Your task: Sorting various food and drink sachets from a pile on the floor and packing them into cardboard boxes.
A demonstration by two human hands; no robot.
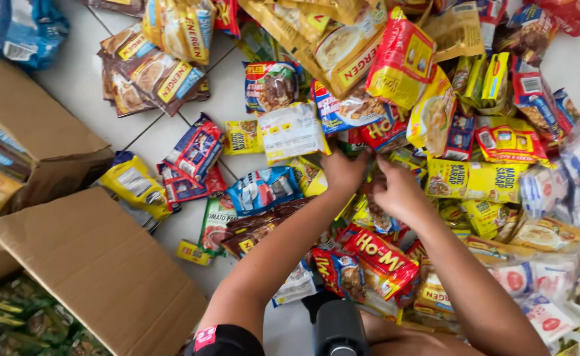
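Observation:
Both my hands reach into a big heap of snack and seasoning packets [402,79] spread over a white tiled floor [79,72]. My left hand [344,171] is curled with its fingers down among small yellow sachets [309,177] near the middle of the heap. My right hand [398,191] is close beside it, fingers bent into the same cluster of small packets. What either hand grips is hidden by the fingers and the packets. A red and yellow packet [379,254] lies just below my right wrist.
An open cardboard box [92,264] with green packets inside stands at the lower left, and another box [26,112] with packets sits at the left edge. A blue bag [23,29] lies at the top left. A dark round object [338,329] is at the bottom centre.

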